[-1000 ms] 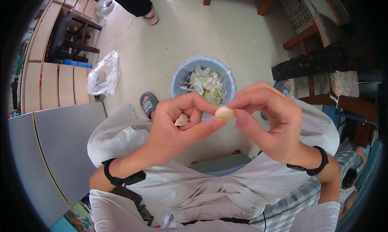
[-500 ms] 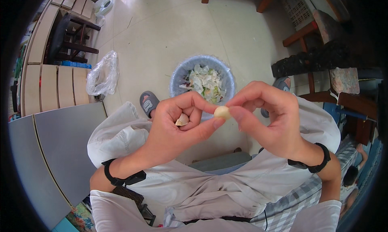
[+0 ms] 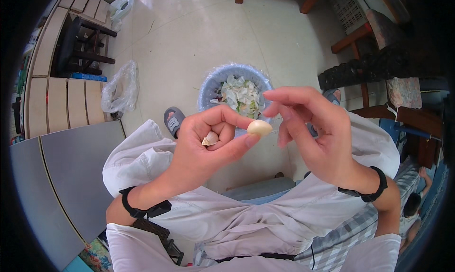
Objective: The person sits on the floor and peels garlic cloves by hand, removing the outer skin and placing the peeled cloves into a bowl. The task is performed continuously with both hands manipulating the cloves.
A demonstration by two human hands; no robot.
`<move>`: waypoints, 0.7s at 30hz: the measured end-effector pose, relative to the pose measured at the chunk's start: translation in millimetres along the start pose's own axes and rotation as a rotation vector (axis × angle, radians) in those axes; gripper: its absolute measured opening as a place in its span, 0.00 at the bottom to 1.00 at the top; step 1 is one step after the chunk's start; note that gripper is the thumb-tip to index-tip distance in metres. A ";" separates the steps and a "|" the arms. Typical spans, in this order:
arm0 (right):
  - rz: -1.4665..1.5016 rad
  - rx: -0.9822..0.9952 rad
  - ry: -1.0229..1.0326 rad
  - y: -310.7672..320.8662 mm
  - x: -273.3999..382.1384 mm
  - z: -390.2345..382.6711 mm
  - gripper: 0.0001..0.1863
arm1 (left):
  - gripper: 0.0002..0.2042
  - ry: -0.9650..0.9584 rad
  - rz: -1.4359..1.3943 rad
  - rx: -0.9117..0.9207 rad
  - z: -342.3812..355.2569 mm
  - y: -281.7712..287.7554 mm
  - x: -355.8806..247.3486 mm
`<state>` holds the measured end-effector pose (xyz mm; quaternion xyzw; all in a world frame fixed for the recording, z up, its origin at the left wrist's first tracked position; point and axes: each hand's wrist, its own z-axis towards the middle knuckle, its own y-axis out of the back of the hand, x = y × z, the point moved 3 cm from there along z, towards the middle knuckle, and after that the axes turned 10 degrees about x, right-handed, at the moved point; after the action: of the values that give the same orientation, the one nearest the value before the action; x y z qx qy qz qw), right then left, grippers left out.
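My left hand (image 3: pixel 206 137) pinches a smooth, pale garlic clove (image 3: pixel 259 127) between thumb and forefinger. Its curled lower fingers hold a second garlic clove (image 3: pixel 210 138), which looks to have skin on it, against the palm. Just right of the pale clove is my right hand (image 3: pixel 315 134), its fingers bent and apart, with nothing seen between them. Below both hands, on the floor, stands a blue bin (image 3: pixel 204 92) lined with clear plastic. Pale peelings and green scraps (image 3: pixel 241 95) lie in it.
A clear plastic bag (image 3: pixel 121 89) lies by the cabinets at left, near a dark stool (image 3: pixel 85 42). Grey slippers (image 3: pixel 174 120) are on my feet. Wooden furniture (image 3: pixel 365 82) lines the right side. Another person (image 3: pixel 411 210) is at the lower right.
My right thumb and fingers have come off the pale clove and moved slightly right, spreading apart. The left hand keeps both cloves, and more of the pale one shows.
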<state>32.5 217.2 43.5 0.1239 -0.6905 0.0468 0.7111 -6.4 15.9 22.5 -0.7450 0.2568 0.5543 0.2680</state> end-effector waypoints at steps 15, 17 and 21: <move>-0.103 0.150 0.098 -0.6 1.3 -1.5 0.13 | 0.12 -0.146 0.084 -0.016 -3.7 2.4 3.3; -0.048 0.169 0.059 -0.8 0.9 -2.3 0.13 | 0.12 -0.178 0.092 -0.026 -4.0 2.5 3.5; 0.196 0.197 -0.040 -3.5 0.3 -1.2 0.14 | 0.12 -0.253 0.152 -0.043 -5.6 3.0 1.8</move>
<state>34.6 214.1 43.4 0.1259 -0.7056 0.1811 0.6734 -4.2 9.7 21.8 -0.6531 0.2646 0.6680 0.2393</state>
